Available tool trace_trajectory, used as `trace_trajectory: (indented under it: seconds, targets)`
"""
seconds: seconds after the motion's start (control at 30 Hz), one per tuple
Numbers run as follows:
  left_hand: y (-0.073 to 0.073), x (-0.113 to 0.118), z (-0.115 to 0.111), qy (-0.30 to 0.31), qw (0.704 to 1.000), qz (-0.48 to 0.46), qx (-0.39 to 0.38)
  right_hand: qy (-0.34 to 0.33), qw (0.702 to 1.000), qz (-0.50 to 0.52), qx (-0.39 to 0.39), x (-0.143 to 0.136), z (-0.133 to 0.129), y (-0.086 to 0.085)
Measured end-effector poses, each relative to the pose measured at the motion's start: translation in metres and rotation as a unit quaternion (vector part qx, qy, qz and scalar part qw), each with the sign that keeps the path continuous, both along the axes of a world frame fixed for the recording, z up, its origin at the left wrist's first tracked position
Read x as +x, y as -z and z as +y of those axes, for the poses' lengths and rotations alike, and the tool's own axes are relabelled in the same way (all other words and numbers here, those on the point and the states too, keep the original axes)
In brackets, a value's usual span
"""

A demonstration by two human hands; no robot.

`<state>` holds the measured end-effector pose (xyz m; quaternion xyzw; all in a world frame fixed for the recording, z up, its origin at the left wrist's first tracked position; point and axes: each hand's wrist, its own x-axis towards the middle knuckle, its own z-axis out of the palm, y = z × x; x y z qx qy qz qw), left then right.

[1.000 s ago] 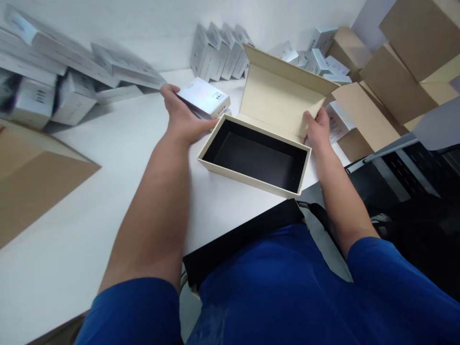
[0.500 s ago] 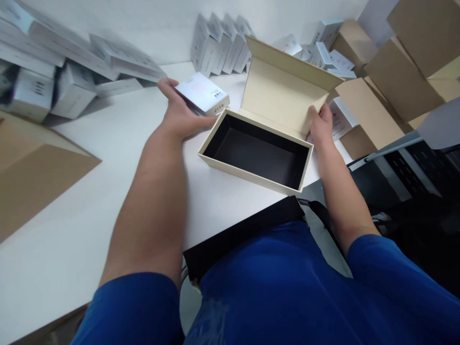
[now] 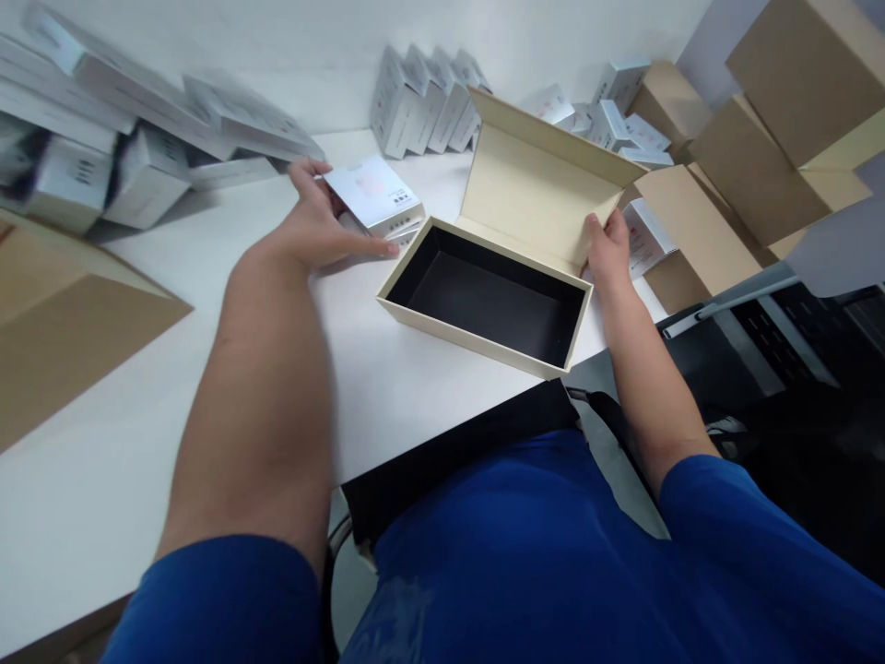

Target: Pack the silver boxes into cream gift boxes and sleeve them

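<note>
A long cream gift box with a black inside lies on the white table, its hinged lid raised and leaning back. Nothing shows inside it. My right hand grips the lid's right end, thumb on the inner face and fingers behind. To the left, my left hand is spanned around a flat white box, fingers at its far left corner and thumb along the near side. Another white box shows partly beneath it, close to the gift box's left end.
Several white boxes stand against the wall, and more are piled at the left. Brown cartons sit at the right, with white boxes among them. A brown carton takes up the left of the table.
My left hand and the white box have shifted slightly left, away from the gift box. The view has moved a little. My right hand stays on the lid.
</note>
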<state>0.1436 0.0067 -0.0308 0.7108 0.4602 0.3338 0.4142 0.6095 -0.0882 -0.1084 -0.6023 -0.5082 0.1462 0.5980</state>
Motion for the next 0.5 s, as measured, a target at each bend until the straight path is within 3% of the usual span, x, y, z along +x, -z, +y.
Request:
trace_trajectory:
  seconds: [0.27, 0.5]
  targets:
    - [-0.007, -0.001, -0.001, 0.015, 0.988, -0.123, -0.087, 0.0, 1.0, -0.025, 0.008, 0.003, 0.002, 0.004]
    - [-0.015, -0.001, -0.008, 0.071, 0.987, -0.096, -0.106, -0.023, 1.0, 0.001, 0.003, 0.007, -0.001, 0.002]
